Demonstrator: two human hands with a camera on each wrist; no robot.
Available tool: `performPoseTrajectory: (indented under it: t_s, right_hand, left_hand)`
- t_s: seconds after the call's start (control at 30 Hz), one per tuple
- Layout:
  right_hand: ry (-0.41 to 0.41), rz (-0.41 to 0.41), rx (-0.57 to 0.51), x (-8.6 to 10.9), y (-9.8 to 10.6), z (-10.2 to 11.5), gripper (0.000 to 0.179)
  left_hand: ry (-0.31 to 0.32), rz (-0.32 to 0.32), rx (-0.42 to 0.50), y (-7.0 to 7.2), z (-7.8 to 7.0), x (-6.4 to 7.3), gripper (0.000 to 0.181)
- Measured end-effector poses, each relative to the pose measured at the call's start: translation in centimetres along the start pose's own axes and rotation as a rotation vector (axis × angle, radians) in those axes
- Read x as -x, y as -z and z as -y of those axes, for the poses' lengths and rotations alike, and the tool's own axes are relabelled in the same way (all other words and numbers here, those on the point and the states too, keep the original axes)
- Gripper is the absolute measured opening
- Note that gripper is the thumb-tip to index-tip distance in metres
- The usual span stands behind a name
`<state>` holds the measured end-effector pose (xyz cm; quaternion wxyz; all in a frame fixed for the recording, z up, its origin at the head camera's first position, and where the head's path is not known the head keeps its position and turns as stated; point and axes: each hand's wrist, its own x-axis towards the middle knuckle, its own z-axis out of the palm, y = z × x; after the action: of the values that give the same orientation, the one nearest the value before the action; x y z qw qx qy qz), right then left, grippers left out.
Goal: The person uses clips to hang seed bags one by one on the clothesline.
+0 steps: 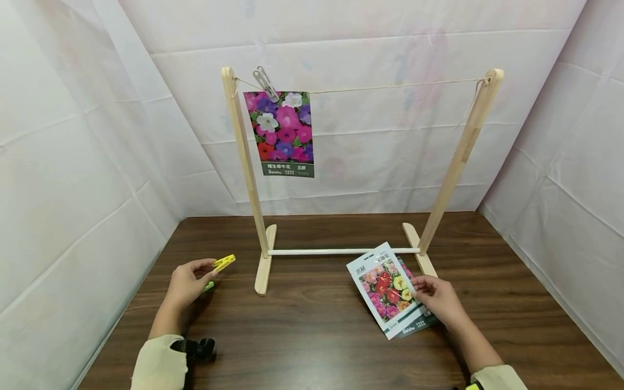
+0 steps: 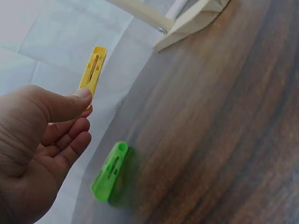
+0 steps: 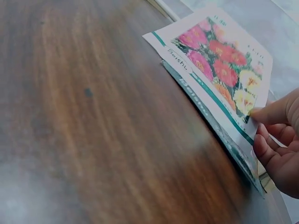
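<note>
Between thumb and fingers my left hand (image 1: 187, 283) pinches a yellow clothespin (image 2: 95, 70), held above the table. A green clothespin (image 2: 110, 171) lies on the wood just below that hand, partly hidden by it in the head view. At the right, my right hand (image 1: 439, 299) pinches the right edge of a white seed packet (image 1: 382, 290) with red, pink and yellow flowers. Under it a second, dark-bordered seed packet (image 1: 418, 325) shows only at its edges. A petunia seed packet (image 1: 283, 135) hangs from the string, with a grey clothespin (image 1: 266, 85) at its top.
A wooden stand has a left post (image 1: 246, 157), a right post (image 1: 460, 157) and a white crossbar (image 1: 322, 252) low between them. A thin string (image 1: 385, 88) spans the post tops. White cloth (image 1: 361, 162) hangs behind the brown table (image 1: 302, 336).
</note>
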<state>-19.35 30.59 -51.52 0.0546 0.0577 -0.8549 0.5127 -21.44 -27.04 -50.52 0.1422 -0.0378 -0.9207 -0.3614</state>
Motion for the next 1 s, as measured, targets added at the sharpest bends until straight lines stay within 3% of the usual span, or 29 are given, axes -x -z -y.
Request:
performPoseTrajectory:
  t_s: [0.63,0.83,1.0]
  right_hand:
    - [-0.048,0.120,-0.261,0.3,1.6,1.5,0.022]
    - [0.017,0.118,-0.337,0.5,1.6,1.8,0.022]
    - [0.067,0.107,-0.383,0.4,1.6,2.3,0.014]
  left_hand:
    - [-0.108,0.002,0.042,0.8,-3.5,-0.5,0.031]
    - [-0.172,-0.025,0.071,0.5,-4.8,-0.5,0.029]
    - [-0.175,-0.010,0.102,0.4,-5.9,-0.5,0.031]
